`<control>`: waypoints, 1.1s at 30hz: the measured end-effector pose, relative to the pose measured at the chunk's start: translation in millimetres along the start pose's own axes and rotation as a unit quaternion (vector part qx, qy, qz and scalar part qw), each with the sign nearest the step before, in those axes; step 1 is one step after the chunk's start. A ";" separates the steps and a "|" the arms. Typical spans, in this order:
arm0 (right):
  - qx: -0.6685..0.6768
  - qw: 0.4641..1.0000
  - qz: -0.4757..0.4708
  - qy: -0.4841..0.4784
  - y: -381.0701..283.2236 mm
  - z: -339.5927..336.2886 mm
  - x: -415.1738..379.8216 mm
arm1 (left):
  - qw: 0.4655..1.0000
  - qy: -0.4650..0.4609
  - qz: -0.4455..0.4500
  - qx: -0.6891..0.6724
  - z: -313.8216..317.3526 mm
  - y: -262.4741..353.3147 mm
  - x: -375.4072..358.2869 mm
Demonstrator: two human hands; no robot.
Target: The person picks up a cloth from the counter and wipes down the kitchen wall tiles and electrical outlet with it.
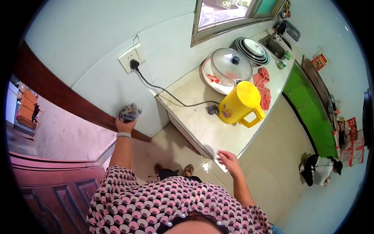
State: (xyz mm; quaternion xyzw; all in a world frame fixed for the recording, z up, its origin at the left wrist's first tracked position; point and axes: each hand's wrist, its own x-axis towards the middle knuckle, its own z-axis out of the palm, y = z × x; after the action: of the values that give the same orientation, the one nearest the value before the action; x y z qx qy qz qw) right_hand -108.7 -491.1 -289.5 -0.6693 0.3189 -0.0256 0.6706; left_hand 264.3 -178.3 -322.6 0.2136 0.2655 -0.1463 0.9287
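Observation:
My left hand (124, 124) is closed around a crumpled grey-blue rag (130, 112), pressed against the white tiled wall beside the dark red door frame (74, 97). A pale band circles that wrist. My right hand (230, 161) hovers by the near corner of the counter (194, 128); its fingers are loosely apart and nothing shows in them. On the counter stands a yellow electric kettle (240, 103), upright, its handle toward the front edge. A black power cord (167, 92) runs from behind the kettle to a wall socket (131, 58).
Behind the kettle are a glass-lidded pan (231, 67), stacked metal basins (253, 50), a reddish cloth (263, 87) and a sink (274, 47). Green cabinets (307, 105) line the far side. A maroon door (58, 195) stands at lower left.

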 end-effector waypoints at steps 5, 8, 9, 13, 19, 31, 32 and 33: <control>0.053 0.981 0.118 0.144 35.1 -71.9 -56.2 | 0.991 -0.108 0.014 0.072 10.5 -12.9 54.0; 0.126 0.968 0.122 0.180 45.7 -78.7 -56.1 | 0.988 -0.107 -0.106 0.019 54.2 -53.0 52.3; 0.139 0.962 0.126 0.196 47.2 -76.8 -59.0 | 0.987 -0.112 -0.112 0.026 68.1 -63.0 51.3; 0.184 0.953 0.108 0.214 26.7 -64.8 -70.8 | 0.945 -0.251 -0.205 0.052 60.8 -68.1 72.9; 0.246 0.936 0.067 0.241 45.7 -74.9 -84.9 | 0.997 -0.022 -0.069 0.027 2.6 -55.4 -1.4; 0.252 0.910 0.112 0.309 98.4 -229.7 -112.6 | 0.995 0.007 0.086 0.056 -59.0 -89.0 -97.1; 0.234 0.912 0.114 0.316 101.6 -239.7 -114.3 | 0.994 -0.006 0.091 0.061 -56.3 -94.9 -100.3; 0.223 0.920 0.100 0.306 98.9 -257.8 -101.4 | 0.993 -0.022 0.105 0.046 -59.0 -106.0 -101.1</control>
State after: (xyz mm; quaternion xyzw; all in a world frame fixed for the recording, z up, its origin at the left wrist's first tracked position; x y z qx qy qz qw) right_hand -347.3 -661.4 -314.4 -0.4267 0.5597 -0.2324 0.6713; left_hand 115.6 -226.1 -345.5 0.2798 0.2138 -0.0647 0.9337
